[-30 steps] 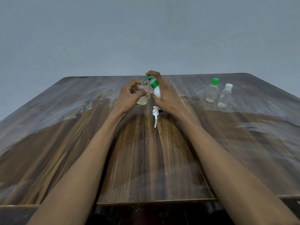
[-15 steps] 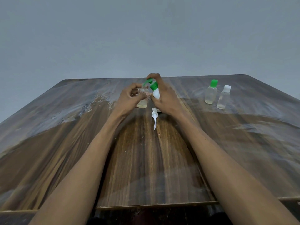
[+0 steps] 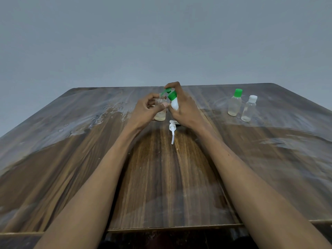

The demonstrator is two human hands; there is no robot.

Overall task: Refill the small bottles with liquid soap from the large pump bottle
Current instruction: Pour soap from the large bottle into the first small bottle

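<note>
My left hand grips a small clear bottle that stands on the table with a little yellowish liquid at its bottom. My right hand grips a white bottle with a green flip cap, its lid open. This bottle is tilted so its spout points at the small bottle's mouth. A white pump head lies on the table just in front of both hands.
Two more small clear bottles stand at the far right, one with a green cap and one with a white cap. The wooden table has wet patches at the left; its near edge runs below my forearms.
Both hands keep the same grip and the same pose over the small bottle. Only the view has dipped slightly.
</note>
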